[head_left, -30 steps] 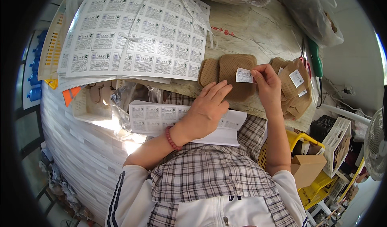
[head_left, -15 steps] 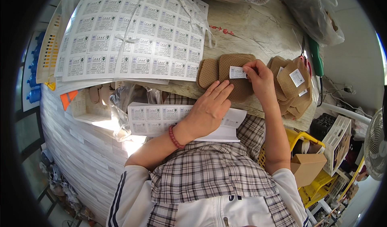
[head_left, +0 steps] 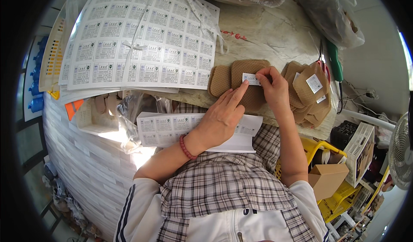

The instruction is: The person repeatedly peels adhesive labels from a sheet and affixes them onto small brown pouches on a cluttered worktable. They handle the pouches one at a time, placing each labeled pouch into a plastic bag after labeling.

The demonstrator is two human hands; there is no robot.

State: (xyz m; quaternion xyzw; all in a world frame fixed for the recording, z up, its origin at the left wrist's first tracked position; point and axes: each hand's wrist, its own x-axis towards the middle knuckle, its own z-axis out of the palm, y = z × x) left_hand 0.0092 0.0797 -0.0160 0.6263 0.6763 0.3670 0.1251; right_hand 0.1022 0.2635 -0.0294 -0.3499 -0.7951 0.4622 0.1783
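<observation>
A small white printed label (head_left: 250, 78) lies over the top brown mesh-textured pad (head_left: 254, 96) of a stack near the table's front edge. My right hand (head_left: 274, 88) pinches the label's right end between thumb and fingers. With fingers stretched out, my left hand (head_left: 223, 117) rests at the stack's near left side, its index fingertip by the label's lower left edge. A strip of label sheet (head_left: 172, 126) lies across my lap beneath that hand. To the right, a loose pile of similar pads (head_left: 303, 96) carries white labels on several of them.
Large label sheets (head_left: 142, 40) tied with a ribbon cover the table's left part. Scissors (head_left: 322, 61) and a green-handled tool (head_left: 334, 61) lie at the right edge. Plastic bags (head_left: 333, 14) stand behind. Yellow baskets (head_left: 314, 149) and a cardboard box (head_left: 329, 179) are below right.
My left index finger has moved up and right to the label's edge. My right hand has shifted slightly, still pinching the label, which now lies nearer the pad's middle. The view has shifted slightly.
</observation>
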